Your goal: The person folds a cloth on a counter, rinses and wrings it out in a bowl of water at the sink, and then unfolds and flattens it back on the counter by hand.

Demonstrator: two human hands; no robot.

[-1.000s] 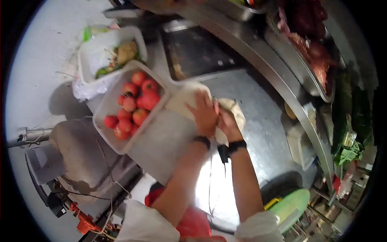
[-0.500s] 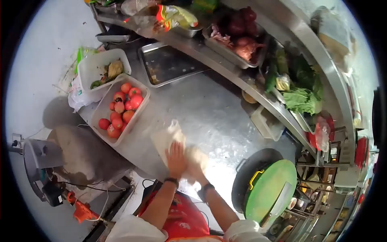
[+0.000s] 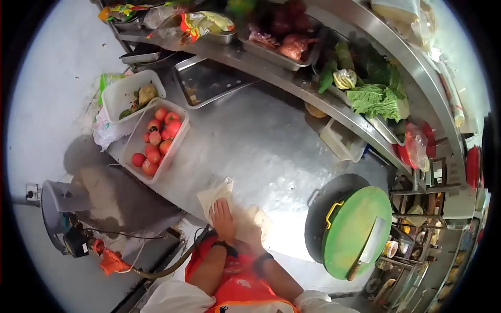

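Observation:
A cream-coloured cloth (image 3: 210, 195) lies on the steel table (image 3: 245, 141) near its front edge. My left hand (image 3: 223, 222) presses flat on it, with the fingers stretched out. Beside it, my right hand (image 3: 251, 246) is smeared by motion at the cloth's right part, so its fingers do not show clearly. To the right stands a round green chopping board (image 3: 348, 221) with a cleaver (image 3: 372, 241) lying on it.
At the left are a plastic tub of tomatoes (image 3: 183, 130), a white tub with food scraps (image 3: 110, 99) and a metal tray (image 3: 194, 104). A shelf (image 3: 271, 83) above the back carries onions (image 3: 293, 46) and leafy greens (image 3: 373, 99). An empty-looking white container (image 3: 334, 140) sits below it.
Both hands have drawn back toward my body and the table's front edge, along with the cloth. My right hand is now more blurred. The camera view has shifted a little.

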